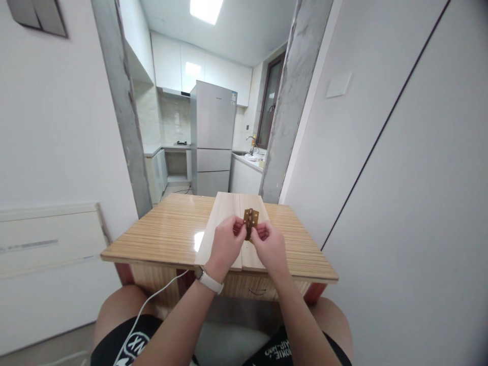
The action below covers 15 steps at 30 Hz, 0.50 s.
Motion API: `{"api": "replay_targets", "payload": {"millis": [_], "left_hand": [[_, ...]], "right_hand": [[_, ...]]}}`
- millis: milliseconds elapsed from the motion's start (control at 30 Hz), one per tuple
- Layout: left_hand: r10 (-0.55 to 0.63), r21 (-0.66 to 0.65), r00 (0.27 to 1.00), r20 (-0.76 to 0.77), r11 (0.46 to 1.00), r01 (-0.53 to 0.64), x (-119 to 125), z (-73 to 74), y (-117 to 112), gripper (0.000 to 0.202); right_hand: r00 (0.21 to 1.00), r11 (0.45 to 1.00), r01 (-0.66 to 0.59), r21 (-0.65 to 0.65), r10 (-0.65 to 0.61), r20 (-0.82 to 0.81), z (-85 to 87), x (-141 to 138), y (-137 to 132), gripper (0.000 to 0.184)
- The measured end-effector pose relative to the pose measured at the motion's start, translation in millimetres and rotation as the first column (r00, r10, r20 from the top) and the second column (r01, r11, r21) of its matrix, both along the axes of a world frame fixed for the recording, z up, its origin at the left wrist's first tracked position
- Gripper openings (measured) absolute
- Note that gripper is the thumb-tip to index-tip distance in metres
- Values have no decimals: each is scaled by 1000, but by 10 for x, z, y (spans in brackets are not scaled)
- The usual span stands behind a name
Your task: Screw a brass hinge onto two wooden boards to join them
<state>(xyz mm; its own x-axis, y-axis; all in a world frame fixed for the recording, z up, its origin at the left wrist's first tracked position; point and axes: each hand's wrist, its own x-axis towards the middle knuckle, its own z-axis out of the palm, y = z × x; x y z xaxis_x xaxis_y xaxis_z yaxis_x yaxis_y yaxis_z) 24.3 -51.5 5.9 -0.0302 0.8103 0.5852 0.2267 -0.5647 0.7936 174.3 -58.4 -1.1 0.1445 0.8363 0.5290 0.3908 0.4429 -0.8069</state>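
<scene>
A small brass hinge (251,218) is held up between both hands, its two leaves partly folded. My left hand (225,246) pinches its left leaf and my right hand (270,247) pinches its right leaf. Both hands hover just above two pale wooden boards (224,213) that lie side by side on a striped wooden table (168,229). A white band sits on my left wrist.
A white cable (152,300) runs from the table's front edge down over my left thigh. Beyond the table, an opening between two grey pillars leads into a kitchen with a silver fridge (212,137). White walls stand close on both sides.
</scene>
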Motion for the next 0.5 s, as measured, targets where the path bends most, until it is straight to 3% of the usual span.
{"api": "replay_targets", "payload": {"millis": [67, 133, 233, 333, 367, 433, 500], "left_hand": [[39, 41, 998, -42, 998, -37, 56, 17, -42, 7], [20, 22, 999, -31, 1000, -20, 45, 19, -35, 8], [-108, -104, 989, 105, 988, 118, -93, -19, 56, 15], [-364, -218, 884, 294, 875, 433, -251, -89, 158, 29], [-398, -233, 862, 314, 848, 476, -283, -110, 179, 30], [-402, -216, 881, 249, 864, 455, -312, -135, 197, 27], [-301, -118, 951, 74, 944, 308, -308, -139, 187, 19]], "right_hand": [[987, 991, 122, 61, -127, 96, 14, -130, -76, 24], [988, 990, 123, 74, -130, 86, 20, -150, -100, 24], [992, 998, -58, -4, 57, -111, 3, 26, -29, 31], [917, 940, -314, -133, 264, -300, -44, 254, 80, 39], [893, 914, -373, -161, 307, -331, -60, 304, 106, 40], [877, 893, -416, -174, 343, -335, -83, 350, 134, 38], [908, 920, -369, -133, 326, -263, -88, 345, 137, 33]]}}
